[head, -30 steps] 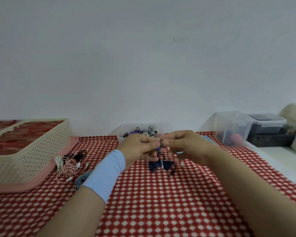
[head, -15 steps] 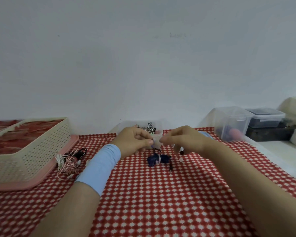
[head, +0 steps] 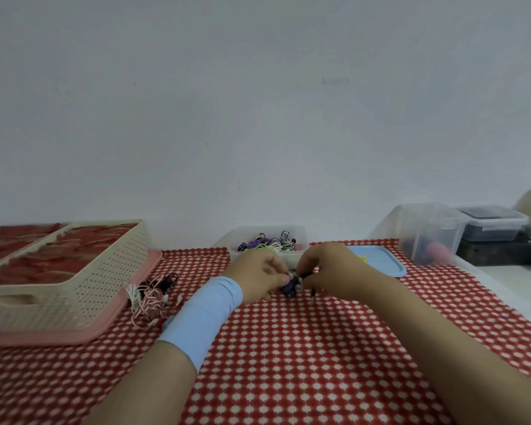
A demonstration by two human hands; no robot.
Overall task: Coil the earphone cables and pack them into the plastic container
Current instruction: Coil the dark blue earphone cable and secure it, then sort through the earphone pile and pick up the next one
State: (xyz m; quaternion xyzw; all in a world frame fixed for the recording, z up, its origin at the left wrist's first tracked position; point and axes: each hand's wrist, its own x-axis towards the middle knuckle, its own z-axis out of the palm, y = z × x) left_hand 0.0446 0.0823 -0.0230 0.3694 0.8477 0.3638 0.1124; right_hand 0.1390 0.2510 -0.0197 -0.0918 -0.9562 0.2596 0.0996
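Both hands had dropped to the checked bench cloth (head: pixel 288 348). Fingers curled, the left hand (head: pixel 259 279) and right hand (head: pixel 328 268) pinched a dark blue cable (head: pixel 289 286) bunched between them, its coils mostly hidden behind fingertips. Just beyond the hands stood the clear plastic container (head: pixel 301 240), its walls blurring the coiled cables (head: pixel 284 240) inside; a blue lid (head: pixel 380 262) lay beside the right hand.

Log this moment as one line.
phase: coiling | left hand: pinches blue earphones | right hand: pinches them too | container: open, cables inside | lid: beside it
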